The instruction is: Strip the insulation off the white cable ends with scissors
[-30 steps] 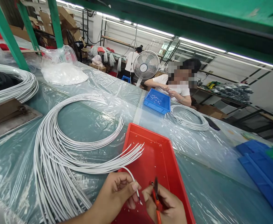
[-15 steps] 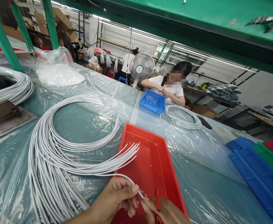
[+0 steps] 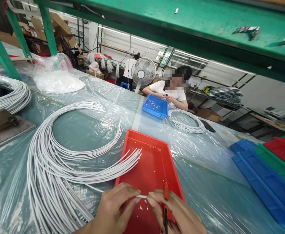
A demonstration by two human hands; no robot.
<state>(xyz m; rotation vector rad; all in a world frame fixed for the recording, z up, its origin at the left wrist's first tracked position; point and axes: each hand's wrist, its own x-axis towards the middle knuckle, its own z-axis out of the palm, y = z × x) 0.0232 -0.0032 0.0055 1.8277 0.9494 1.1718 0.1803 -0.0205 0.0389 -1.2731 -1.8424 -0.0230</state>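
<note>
A single white cable (image 3: pixel 142 196) is stretched level between my two hands, over a red tray (image 3: pixel 144 178). My left hand (image 3: pixel 119 204) pinches it between thumb and fingertips. My right hand (image 3: pixel 173 208) grips the cable's end with thumb and forefinger. Lying through that same hand is a red-handled tool (image 3: pixel 166 191); its working end is hidden, so its exact kind does not show. A large looped bundle of white cables (image 3: pixel 47 146) lies to my left, and several of its ends reach over the tray's rim. Small white scraps (image 3: pixel 141 208) are scattered in the tray.
A co-worker (image 3: pixel 179 87) sits across the table behind a blue tray (image 3: pixel 163 115), near another cable coil (image 3: pixel 188 126). Blue bins (image 3: pixel 256 182) are at the right. A metal plate (image 3: pixel 23 126) and a coil (image 3: pixel 23 94) lie left. A green shelf (image 3: pixel 157 19) overhangs the top.
My hands have shifted: the cable between them, formerly slanting down to the right, is now level, with my left fingers turned over it. The view has swung slightly right.
</note>
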